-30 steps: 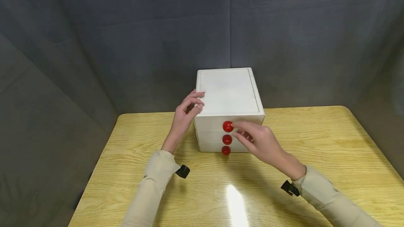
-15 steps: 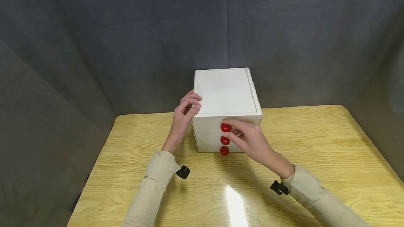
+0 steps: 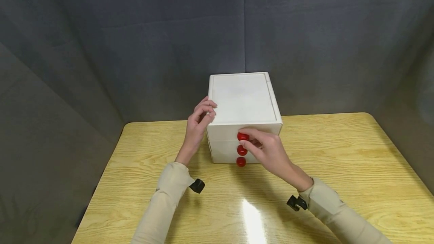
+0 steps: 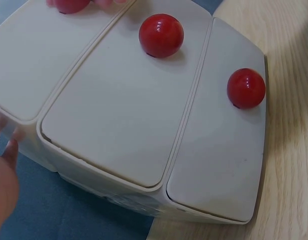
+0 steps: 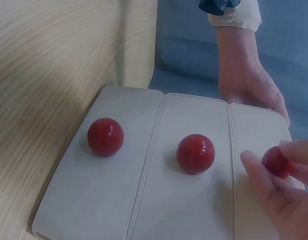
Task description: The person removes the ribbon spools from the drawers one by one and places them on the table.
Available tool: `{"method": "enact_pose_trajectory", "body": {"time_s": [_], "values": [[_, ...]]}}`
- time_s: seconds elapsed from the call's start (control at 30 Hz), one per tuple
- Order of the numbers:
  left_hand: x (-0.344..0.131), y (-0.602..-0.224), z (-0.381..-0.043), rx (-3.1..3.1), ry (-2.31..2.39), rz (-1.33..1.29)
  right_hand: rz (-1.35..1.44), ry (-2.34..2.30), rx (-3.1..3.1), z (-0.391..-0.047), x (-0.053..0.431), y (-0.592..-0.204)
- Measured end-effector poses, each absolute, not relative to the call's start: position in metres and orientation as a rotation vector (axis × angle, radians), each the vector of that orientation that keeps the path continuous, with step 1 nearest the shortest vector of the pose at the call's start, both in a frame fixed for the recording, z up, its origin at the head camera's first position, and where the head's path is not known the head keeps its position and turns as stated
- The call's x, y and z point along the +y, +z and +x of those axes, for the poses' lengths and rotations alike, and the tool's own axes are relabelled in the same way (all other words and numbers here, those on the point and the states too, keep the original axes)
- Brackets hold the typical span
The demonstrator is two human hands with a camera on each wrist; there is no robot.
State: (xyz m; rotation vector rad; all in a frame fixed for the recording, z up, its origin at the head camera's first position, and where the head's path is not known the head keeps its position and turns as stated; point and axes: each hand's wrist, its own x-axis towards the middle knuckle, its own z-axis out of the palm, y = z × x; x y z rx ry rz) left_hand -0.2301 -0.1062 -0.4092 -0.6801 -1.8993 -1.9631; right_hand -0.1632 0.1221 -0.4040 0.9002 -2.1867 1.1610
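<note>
Drawer unit (image 3: 242,97), white, is being supported by the wooden table (image 3: 115,191) near the middle of its far edge. Its top red knob (image 3: 243,137) is being pinched between thumb and fingers of the right hand (image 3: 270,153); its upper left edge, near the front corner, is being touched by the left hand's (image 3: 196,125) loosely bent fingers. Gripping is apparently being done for a pull; straight, level force, with the unit being steadied, is probably being called for. Open room is being offered toward the near edge; rearward movement is being limited by a dark curtain (image 3: 162,48).
</note>
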Motion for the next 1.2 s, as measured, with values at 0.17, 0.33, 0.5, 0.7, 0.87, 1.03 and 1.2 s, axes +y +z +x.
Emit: {"method": "enact_pose_trajectory", "body": {"time_s": [0.17,0.33,0.5,0.7,0.87,1.03,1.2], "values": [[-0.106,-0.410,-0.230,-1.896,-1.973,-0.679,0.899,1.163,-2.182,-0.161,0.122,-0.404],[-0.106,-0.410,-0.230,-1.885,-1.977,-0.683,0.926,1.191,-2.203,-0.155,0.123,-0.403],[-0.107,-0.411,-0.230,-1.882,-1.965,-0.689,0.977,1.190,-2.183,-0.148,0.124,-0.404],[-0.107,-0.410,-0.230,-1.902,-1.943,-0.678,1.030,1.206,-2.145,-0.140,0.124,-0.405],[-0.107,-0.409,-0.230,-1.911,-1.937,-0.678,1.055,1.195,-2.140,-0.132,0.125,-0.405],[-0.107,-0.410,-0.230,-1.908,-1.943,-0.676,1.089,1.181,-2.136,-0.125,0.127,-0.404],[-0.107,-0.410,-0.230,-1.893,-1.950,-0.677,1.145,1.202,-2.097,-0.118,0.128,-0.404]]}}
